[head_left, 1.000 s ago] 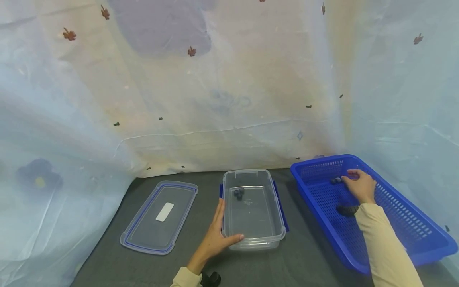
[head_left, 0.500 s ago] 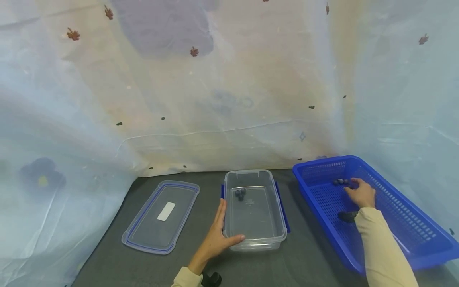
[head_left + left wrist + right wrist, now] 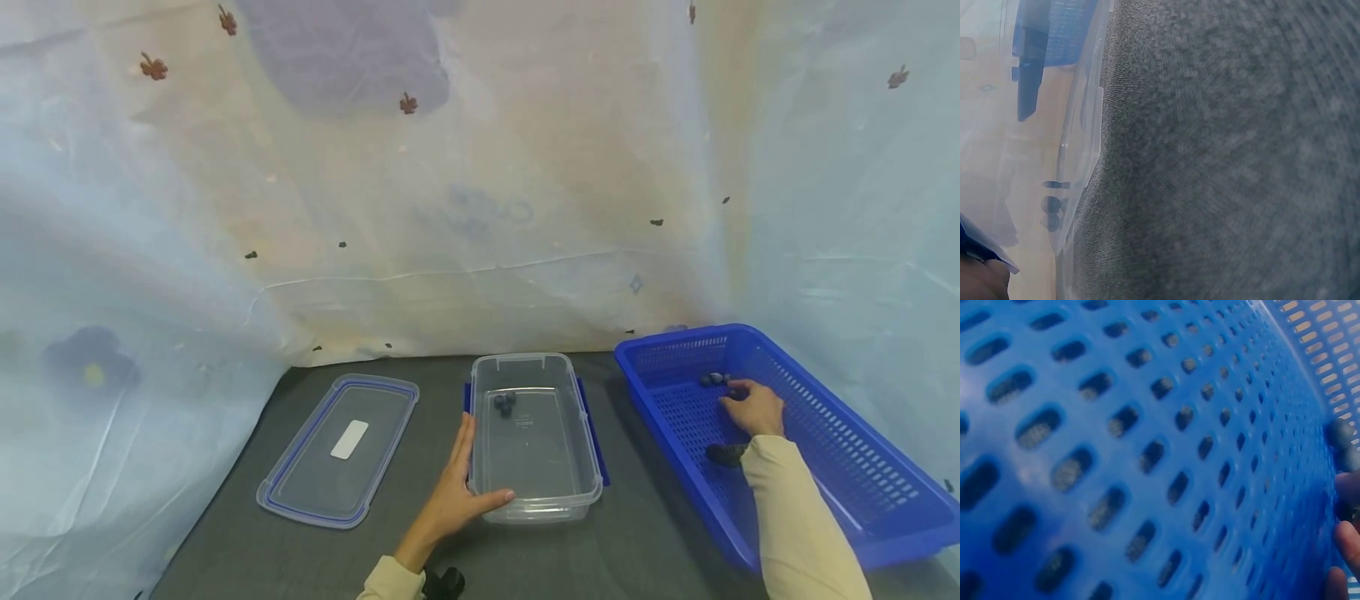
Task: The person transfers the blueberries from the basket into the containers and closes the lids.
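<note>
My left hand (image 3: 447, 498) rests against the near left corner of a clear plastic food container (image 3: 536, 467). Its fingers lie straight along the side and the thumb reaches over the front rim. Several blueberries (image 3: 505, 405) sit in the container's far left part; the left wrist view shows blueberries (image 3: 1052, 206) through the clear wall. Inside a blue plastic basket (image 3: 675, 450), my right hand (image 3: 756, 410) pinches a dark blueberry between thumb and fingers. Other blueberries (image 3: 714, 379) lie just beyond the fingertips, also seen as dark berries (image 3: 1341, 434) at the right wrist view's edge.
The container's lid (image 3: 330, 479), with a blue seal and a white label, lies flat at the left. Blue latches (image 3: 592, 433) hang along the container's sides. A patterned sheet (image 3: 480, 208) hangs behind the grey cloth surface (image 3: 525, 562).
My right hand has come down slightly toward the basket floor, and its fingers have closed round a blueberry. The left hand stays at the container. The head view has shifted slightly.
</note>
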Action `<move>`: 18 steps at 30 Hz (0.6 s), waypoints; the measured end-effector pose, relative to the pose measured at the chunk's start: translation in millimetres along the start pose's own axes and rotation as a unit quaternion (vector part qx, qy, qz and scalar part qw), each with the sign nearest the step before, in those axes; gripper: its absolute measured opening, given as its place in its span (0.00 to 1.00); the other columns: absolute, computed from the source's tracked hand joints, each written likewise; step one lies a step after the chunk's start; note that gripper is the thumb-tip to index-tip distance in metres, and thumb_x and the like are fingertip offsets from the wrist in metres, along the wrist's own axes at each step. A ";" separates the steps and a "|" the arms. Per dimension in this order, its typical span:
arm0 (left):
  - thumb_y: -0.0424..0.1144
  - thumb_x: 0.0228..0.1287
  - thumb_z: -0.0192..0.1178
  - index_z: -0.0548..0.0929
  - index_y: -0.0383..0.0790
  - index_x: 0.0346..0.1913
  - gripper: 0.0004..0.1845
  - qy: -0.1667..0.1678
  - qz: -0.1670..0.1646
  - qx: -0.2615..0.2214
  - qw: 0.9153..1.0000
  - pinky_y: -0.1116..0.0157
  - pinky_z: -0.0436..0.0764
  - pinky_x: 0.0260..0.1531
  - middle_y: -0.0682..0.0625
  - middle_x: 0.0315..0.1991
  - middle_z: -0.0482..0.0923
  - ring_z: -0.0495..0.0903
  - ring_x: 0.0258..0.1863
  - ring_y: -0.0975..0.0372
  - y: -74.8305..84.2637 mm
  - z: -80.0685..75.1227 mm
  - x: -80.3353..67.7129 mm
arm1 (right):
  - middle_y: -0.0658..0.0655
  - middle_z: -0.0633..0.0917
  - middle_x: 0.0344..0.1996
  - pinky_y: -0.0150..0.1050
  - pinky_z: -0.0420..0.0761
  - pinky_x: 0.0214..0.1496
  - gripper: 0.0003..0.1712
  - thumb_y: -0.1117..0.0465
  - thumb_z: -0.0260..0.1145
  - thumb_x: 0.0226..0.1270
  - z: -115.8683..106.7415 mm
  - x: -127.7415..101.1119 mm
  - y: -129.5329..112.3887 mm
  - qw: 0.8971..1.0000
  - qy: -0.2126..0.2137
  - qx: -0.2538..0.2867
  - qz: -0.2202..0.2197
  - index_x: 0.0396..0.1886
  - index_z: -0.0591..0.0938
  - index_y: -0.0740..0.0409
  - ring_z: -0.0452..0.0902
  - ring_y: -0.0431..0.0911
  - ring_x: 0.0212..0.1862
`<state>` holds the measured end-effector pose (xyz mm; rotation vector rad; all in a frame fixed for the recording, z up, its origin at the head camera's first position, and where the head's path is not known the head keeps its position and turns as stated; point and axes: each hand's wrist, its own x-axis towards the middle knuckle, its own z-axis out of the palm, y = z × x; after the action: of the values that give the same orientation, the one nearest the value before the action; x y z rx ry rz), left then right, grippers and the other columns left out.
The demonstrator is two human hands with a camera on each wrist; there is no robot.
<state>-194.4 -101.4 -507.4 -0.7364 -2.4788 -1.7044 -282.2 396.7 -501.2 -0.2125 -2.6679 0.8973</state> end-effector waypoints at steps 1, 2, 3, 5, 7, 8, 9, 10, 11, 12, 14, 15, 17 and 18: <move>0.46 0.50 0.74 0.38 0.43 0.78 0.63 0.000 -0.001 0.001 1.000 0.35 0.45 0.63 0.44 0.77 0.28 0.34 0.74 0.48 0.2 -0.1 0.0 | 0.83 0.75 0.47 0.69 0.51 0.60 0.22 0.66 0.63 0.58 -0.3 -0.2 0.2 1.000 0.000 0.000 -0.001 0.48 0.75 0.81 0.65 0.78 0.52; 0.46 0.50 0.74 0.38 0.43 0.78 0.63 0.000 -0.001 0.001 1.000 0.35 0.45 0.63 0.45 0.77 0.28 0.34 0.74 0.48 0.6 -0.1 0.0 | 0.82 0.76 0.45 0.69 0.51 0.59 0.21 0.67 0.63 0.58 -0.6 -0.3 0.5 1.000 0.001 0.002 0.000 0.47 0.75 0.81 0.66 0.78 0.51; 0.46 0.50 0.74 0.38 0.43 0.78 0.63 0.000 -0.002 0.001 1.000 0.35 0.45 0.63 0.45 0.77 0.29 0.34 0.74 0.48 1.1 -0.2 -0.1 | 0.81 0.78 0.43 0.70 0.51 0.59 0.21 0.67 0.63 0.58 -0.9 -0.2 1.0 1.000 0.001 0.004 0.001 0.46 0.75 0.81 0.67 0.77 0.50; 0.46 0.50 0.74 0.38 0.43 0.78 0.63 0.000 -0.002 0.002 1.000 0.35 0.45 0.63 0.45 0.77 0.29 0.34 0.74 0.48 2.0 -0.2 -0.3 | 0.79 0.80 0.40 0.70 0.50 0.59 0.19 0.68 0.63 0.58 -1.0 -0.4 1.6 1.000 0.000 0.007 0.002 0.45 0.76 0.81 0.69 0.76 0.48; 0.46 0.51 0.74 0.38 0.42 0.78 0.62 -0.001 -0.003 0.002 1.000 0.35 0.45 0.63 0.44 0.77 0.29 0.34 0.74 0.48 3.1 -0.4 -0.6 | 0.77 0.81 0.38 0.71 0.49 0.58 0.18 0.69 0.62 0.58 -1.0 -0.9 1.4 1.000 0.000 0.010 0.004 0.45 0.76 0.81 0.70 0.76 0.47; 0.46 0.51 0.74 0.38 0.42 0.78 0.62 -0.001 -0.004 0.002 1.000 0.35 0.45 0.63 0.44 0.77 0.29 0.34 0.74 0.48 3.7 -0.5 -0.6 | 0.77 0.82 0.37 0.71 0.49 0.58 0.18 0.69 0.62 0.58 -1.2 -1.1 0.7 1.000 0.001 0.011 0.006 0.44 0.76 0.81 0.70 0.76 0.47; 0.46 0.51 0.74 0.38 0.42 0.78 0.62 -0.002 -0.004 0.001 1.000 0.35 0.45 0.63 0.44 0.77 0.29 0.34 0.74 0.48 4.3 -0.7 -0.6 | 0.76 0.82 0.37 0.71 0.49 0.58 0.18 0.69 0.63 0.59 -1.6 -1.4 -0.2 1.000 0.002 0.012 0.008 0.44 0.76 0.81 0.70 0.75 0.47; 0.46 0.51 0.74 0.38 0.41 0.78 0.62 -0.002 -0.005 0.000 1.000 0.35 0.45 0.63 0.44 0.77 0.29 0.34 0.74 0.48 4.8 -0.8 -0.6 | 0.76 0.82 0.37 0.71 0.50 0.57 0.18 0.69 0.63 0.59 -1.7 -1.8 -1.3 1.000 0.005 0.013 0.009 0.44 0.76 0.81 0.71 0.75 0.47; 0.47 0.51 0.74 0.38 0.41 0.78 0.62 -0.002 -0.006 -0.001 1.000 0.36 0.45 0.63 0.44 0.77 0.29 0.34 0.74 0.48 5.2 -1.0 -0.6 | 0.76 0.82 0.37 0.70 0.50 0.57 0.18 0.69 0.63 0.59 -2.0 -2.0 -2.7 1.000 0.008 0.014 0.011 0.44 0.77 0.81 0.71 0.75 0.47; 0.47 0.51 0.74 0.38 0.41 0.78 0.62 -0.001 -0.006 -0.003 1.000 0.36 0.45 0.63 0.44 0.77 0.29 0.35 0.74 0.48 5.5 -1.1 -0.5 | 0.76 0.82 0.37 0.71 0.49 0.58 0.18 0.69 0.64 0.60 -2.8 -1.9 -4.3 1.000 0.012 0.016 0.013 0.44 0.77 0.81 0.71 0.75 0.47; 0.47 0.51 0.74 0.39 0.41 0.78 0.62 0.000 -0.006 -0.004 1.000 0.36 0.45 0.64 0.43 0.77 0.29 0.35 0.74 0.48 5.5 -1.2 -0.4 | 0.76 0.82 0.37 0.71 0.48 0.58 0.18 0.68 0.64 0.60 -4.9 -0.9 -8.3 0.999 0.020 0.024 0.013 0.45 0.77 0.81 0.71 0.74 0.48; 0.47 0.50 0.74 0.39 0.41 0.78 0.62 0.001 -0.006 -0.005 1.000 0.36 0.45 0.64 0.43 0.77 0.29 0.35 0.74 0.48 5.3 -1.1 -0.4 | 0.76 0.82 0.37 0.71 0.47 0.58 0.18 0.68 0.64 0.61 -6.2 -0.1 -10.3 0.999 0.024 0.028 0.011 0.45 0.77 0.81 0.70 0.74 0.48; 0.46 0.50 0.74 0.39 0.41 0.78 0.62 0.003 -0.006 -0.004 1.000 0.37 0.45 0.64 0.43 0.77 0.30 0.35 0.74 0.48 4.4 -0.8 -0.5 | 0.76 0.82 0.37 0.71 0.47 0.58 0.17 0.68 0.64 0.62 -9.1 1.4 -15.2 0.999 0.032 0.038 0.007 0.45 0.78 0.80 0.70 0.74 0.48; 0.46 0.50 0.74 0.39 0.40 0.78 0.62 0.003 -0.006 -0.003 1.000 0.37 0.45 0.64 0.43 0.77 0.30 0.35 0.74 0.48 4.0 -0.6 -0.5 | 0.76 0.82 0.38 0.71 0.46 0.59 0.18 0.68 0.64 0.63 -11.1 2.6 -17.4 0.999 0.034 0.042 0.006 0.46 0.77 0.80 0.70 0.74 0.49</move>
<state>-192.5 -101.0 -503.8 -0.7175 -2.4788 -1.7169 -281.6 389.7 -481.6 -0.2357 -2.5635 0.9854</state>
